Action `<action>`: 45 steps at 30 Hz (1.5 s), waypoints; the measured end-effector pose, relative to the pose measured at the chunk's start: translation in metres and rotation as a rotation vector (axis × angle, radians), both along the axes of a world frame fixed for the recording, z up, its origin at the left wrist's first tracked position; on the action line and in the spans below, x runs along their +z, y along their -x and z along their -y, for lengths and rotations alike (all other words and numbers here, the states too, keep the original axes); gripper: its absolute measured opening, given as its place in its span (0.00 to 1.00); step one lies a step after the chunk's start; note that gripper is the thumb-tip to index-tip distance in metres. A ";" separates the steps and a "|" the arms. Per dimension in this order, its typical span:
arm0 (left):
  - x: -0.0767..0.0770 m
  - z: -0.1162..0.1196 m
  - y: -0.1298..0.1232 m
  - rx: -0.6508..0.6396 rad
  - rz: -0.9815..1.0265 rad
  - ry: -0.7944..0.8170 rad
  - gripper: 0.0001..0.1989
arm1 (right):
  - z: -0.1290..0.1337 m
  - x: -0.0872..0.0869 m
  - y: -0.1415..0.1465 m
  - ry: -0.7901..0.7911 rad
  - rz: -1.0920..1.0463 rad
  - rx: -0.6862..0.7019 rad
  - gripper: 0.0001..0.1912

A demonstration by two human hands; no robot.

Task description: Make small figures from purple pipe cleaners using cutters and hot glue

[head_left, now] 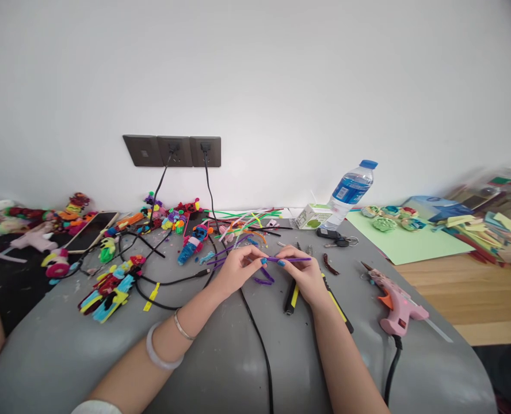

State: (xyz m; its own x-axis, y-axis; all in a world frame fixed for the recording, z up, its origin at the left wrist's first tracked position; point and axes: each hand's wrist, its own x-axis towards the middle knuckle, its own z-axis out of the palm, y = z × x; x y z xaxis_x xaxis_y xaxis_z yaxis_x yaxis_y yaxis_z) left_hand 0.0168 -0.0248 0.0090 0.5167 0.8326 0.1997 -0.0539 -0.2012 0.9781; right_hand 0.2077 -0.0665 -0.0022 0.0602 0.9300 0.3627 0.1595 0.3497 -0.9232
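A purple pipe cleaner [296,259] runs sideways between my two hands over the grey table [221,356]. My left hand [243,265] pinches it between thumb and fingers. Just beside it, my right hand [301,273] pinches the same strip, and one end sticks out past its fingers. Bent purple pipe cleaner pieces [264,281] lie below and behind the hands. Under my right hand rest yellow-and-black tools [293,296], partly hidden by the hand and forearm. A small dark brown twisted piece [330,265] lies to the right.
A pink glue gun [400,310] lies at right. Behind stand a tilted water bottle [351,190] and a small carton [313,216], near car keys [342,242]. Colourful pipe-cleaner figures [113,290], a phone [92,231] and black cables [255,328] spread leftward. Green paper [428,247] holds paper flowers.
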 end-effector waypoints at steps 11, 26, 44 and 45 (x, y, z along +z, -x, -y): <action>-0.002 -0.004 0.001 0.072 0.107 0.126 0.14 | 0.000 -0.001 0.003 0.003 0.006 0.007 0.11; -0.004 -0.006 -0.003 0.084 0.301 0.269 0.14 | 0.000 -0.005 0.007 -0.028 0.124 0.044 0.11; 0.003 -0.003 -0.001 0.009 0.144 0.265 0.15 | 0.001 -0.003 0.010 -0.045 0.177 0.030 0.11; 0.002 -0.003 -0.001 0.012 0.138 0.265 0.15 | 0.001 -0.003 0.010 -0.045 0.179 0.030 0.11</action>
